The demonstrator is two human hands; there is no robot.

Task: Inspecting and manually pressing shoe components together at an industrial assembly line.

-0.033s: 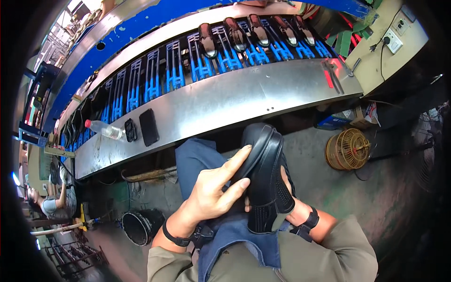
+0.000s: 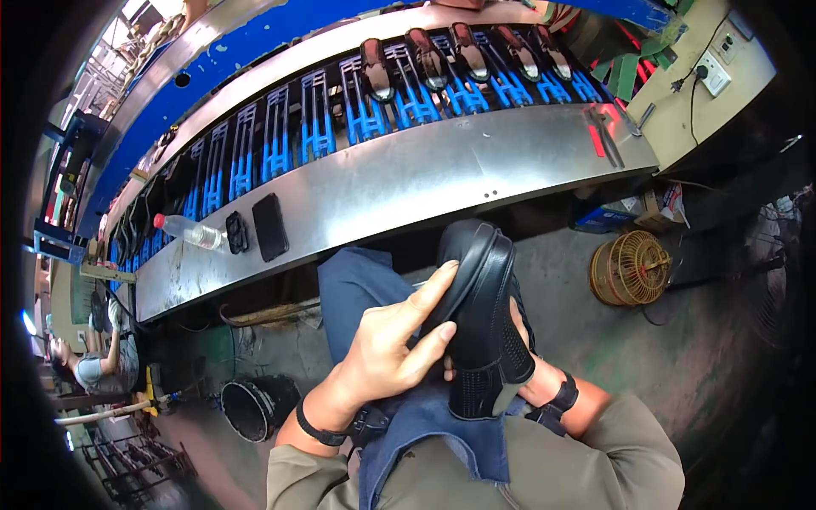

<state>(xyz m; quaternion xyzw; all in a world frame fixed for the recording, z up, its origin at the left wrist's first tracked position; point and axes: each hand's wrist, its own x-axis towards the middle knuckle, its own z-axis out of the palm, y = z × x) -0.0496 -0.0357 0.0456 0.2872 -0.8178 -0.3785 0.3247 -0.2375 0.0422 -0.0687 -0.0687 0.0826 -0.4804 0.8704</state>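
I hold a black shoe (image 2: 480,331) over my lap, toe pointing away from me and its sole edge turned to the left. My left hand (image 2: 387,348) lies flat against the sole side, fingers stretched along it. My right hand (image 2: 534,376) is under the shoe's perforated upper and mostly hidden; only its heel and the black strap on its wrist show. Both forearms come in from the lower edge in olive sleeves, and a blue denim apron (image 2: 425,433) covers my lap.
A steel ledge (image 2: 442,170) runs in front of my knees, with a black phone (image 2: 270,226), a small black case (image 2: 236,232) and a plastic bottle (image 2: 189,230) on it. Behind it, blue racks carry several brown shoes (image 2: 429,58). A black bucket (image 2: 255,406) and a round wire cage (image 2: 631,268) stand on the floor; another person (image 2: 98,365) sits far left.
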